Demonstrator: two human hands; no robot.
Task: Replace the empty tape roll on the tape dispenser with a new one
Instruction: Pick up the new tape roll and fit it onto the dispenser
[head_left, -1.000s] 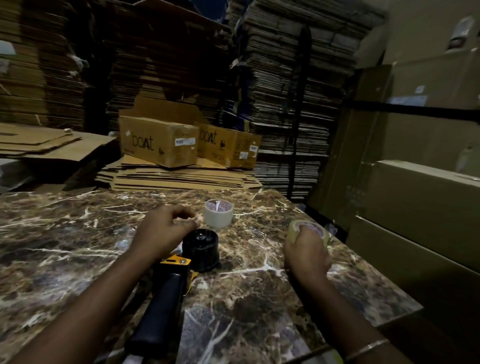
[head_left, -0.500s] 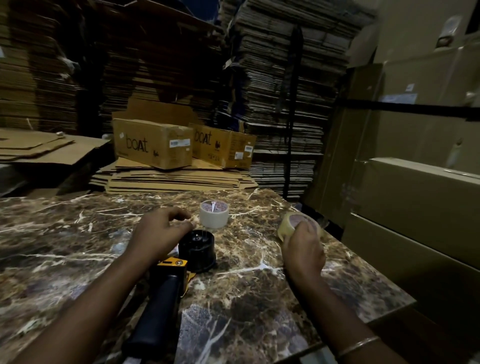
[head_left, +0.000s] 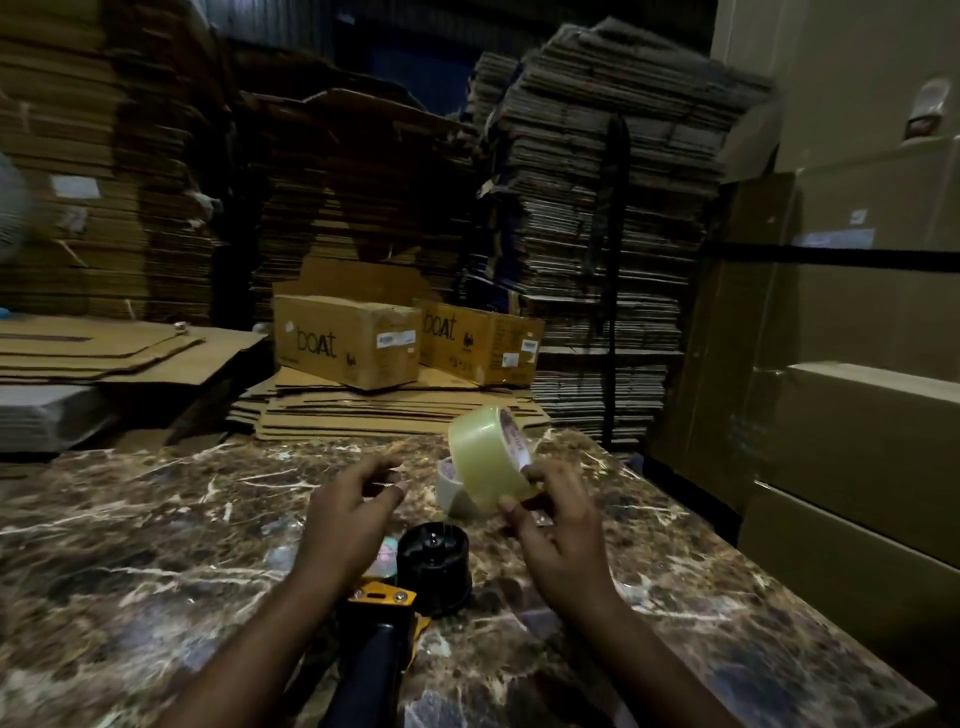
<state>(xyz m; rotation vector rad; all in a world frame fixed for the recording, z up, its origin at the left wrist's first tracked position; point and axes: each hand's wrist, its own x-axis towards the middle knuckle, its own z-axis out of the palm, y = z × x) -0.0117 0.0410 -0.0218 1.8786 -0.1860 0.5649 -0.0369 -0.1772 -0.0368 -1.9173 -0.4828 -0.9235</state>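
The tape dispenser (head_left: 387, 618) lies on the marble table (head_left: 130, 561), its black handle toward me and its black bare hub (head_left: 435, 564) pointing up. My right hand (head_left: 558, 525) pinches a full roll of clear tape (head_left: 485, 457) at its lower edge and holds it tilted above the table. Behind that roll stands the empty whitish roll core (head_left: 449, 488), partly hidden. My left hand (head_left: 350, 512) hovers over the table left of the hub with its fingers loosely curled, holding nothing.
Two brown "boat" cartons (head_left: 345, 340) sit on flattened cardboard (head_left: 384, 410) beyond the table's far edge. Tall stacks of flat cardboard (head_left: 597, 208) fill the background. Large boxes (head_left: 852, 457) stand close to the table's right edge.
My right hand has lifted the new tape roll off the table and brought it left, in front of the empty core. My left hand has risen off the dispenser hub area.
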